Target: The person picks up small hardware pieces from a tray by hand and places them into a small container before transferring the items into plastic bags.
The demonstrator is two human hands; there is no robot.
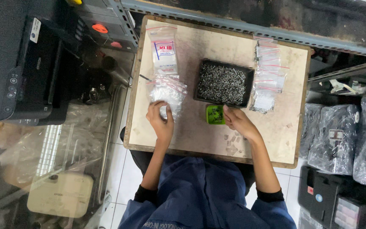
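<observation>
My left hand [161,120] rests on a heap of small clear zip bags [168,90] at the left of a pale wooden board [200,131], its fingers curled on one bag. My right hand [237,122] sits right of a small green tray [215,115] holding a few screws, its fingertips touching the tray's edge. Just beyond lies a black tray [223,83] full of silver screws. What the right fingers pinch is hidden.
A stack of empty zip bags [163,50] lies at the board's far left, filled bags [268,76] in a row at the right. A black printer [18,68] stands left, wrapped dark packages [344,140] right, a metal shelf rail [250,29] behind.
</observation>
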